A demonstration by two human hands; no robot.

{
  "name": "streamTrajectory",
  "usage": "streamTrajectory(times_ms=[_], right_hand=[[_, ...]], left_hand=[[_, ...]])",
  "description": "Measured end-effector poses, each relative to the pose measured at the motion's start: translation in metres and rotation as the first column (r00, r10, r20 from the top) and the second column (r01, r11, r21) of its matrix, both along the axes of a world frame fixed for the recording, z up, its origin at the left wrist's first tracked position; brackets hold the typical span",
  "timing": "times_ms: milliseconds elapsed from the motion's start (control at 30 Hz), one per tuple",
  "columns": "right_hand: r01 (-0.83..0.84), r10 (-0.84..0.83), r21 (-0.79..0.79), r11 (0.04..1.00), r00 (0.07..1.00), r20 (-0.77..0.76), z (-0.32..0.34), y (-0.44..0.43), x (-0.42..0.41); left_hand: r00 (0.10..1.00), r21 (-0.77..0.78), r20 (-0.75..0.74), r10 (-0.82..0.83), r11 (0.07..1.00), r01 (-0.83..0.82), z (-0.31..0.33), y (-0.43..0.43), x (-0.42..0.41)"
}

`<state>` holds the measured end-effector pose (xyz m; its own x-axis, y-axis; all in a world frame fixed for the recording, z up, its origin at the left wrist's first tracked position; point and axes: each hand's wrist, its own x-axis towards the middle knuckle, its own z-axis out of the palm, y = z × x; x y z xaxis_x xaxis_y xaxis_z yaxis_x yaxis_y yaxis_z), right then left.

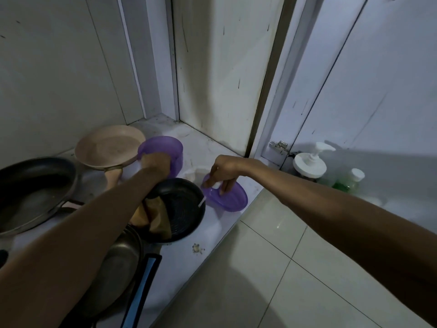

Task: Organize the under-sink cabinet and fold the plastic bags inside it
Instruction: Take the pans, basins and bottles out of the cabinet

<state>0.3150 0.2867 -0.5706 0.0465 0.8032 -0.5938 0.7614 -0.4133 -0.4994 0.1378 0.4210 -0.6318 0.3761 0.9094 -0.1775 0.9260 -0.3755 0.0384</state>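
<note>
I look into the open under-sink cabinet. My left hand grips the near rim of a purple plastic container standing on the cabinet floor, with something white partly hidden under the hand. My right hand pinches the handle of a purple plastic lid that hangs tilted just above the cabinet's front edge. A white round container sits behind the lid, mostly hidden. No plastic bag is plainly visible.
A beige frying pan lies at the back, a dark wok at the left, a black ridged pan holding brown cloths in the middle, and a steel pan in front. A pump bottle and green bottles stand by the open door.
</note>
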Motion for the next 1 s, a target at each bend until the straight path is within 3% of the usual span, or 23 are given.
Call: streamTrajectory(times_ms=[133, 333, 567, 800, 1000], right_hand=[[0.119, -0.112, 0.091, 0.989, 0.991, -0.077, 0.006, -0.022, 0.023], [0.316, -0.300, 0.098, 0.944, 0.942, -0.152, 0.008, -0.081, 0.064], [0.391, -0.389, 0.024, 0.920, 0.918, -0.073, -0.013, -0.176, 0.112], [0.422, -0.419, -0.062, 0.904, 0.906, 0.052, -0.038, -0.252, 0.165], [0.429, -0.421, -0.045, 0.902, 0.899, 0.121, -0.054, -0.281, 0.195]], left_hand=[[1.000, -0.012, 0.026, -0.006, 1.000, 0.006, 0.016, -0.005, 0.033], [0.958, 0.048, 0.079, -0.276, 0.961, 0.273, 0.040, -0.060, 0.096], [0.745, -0.013, -0.059, -0.665, 0.746, 0.665, 0.053, -0.148, 0.153], [0.562, -0.106, -0.095, -0.822, 0.570, 0.815, 0.041, -0.214, 0.188], [0.470, -0.194, -0.150, -0.870, 0.492, 0.849, 0.017, -0.253, 0.214]])
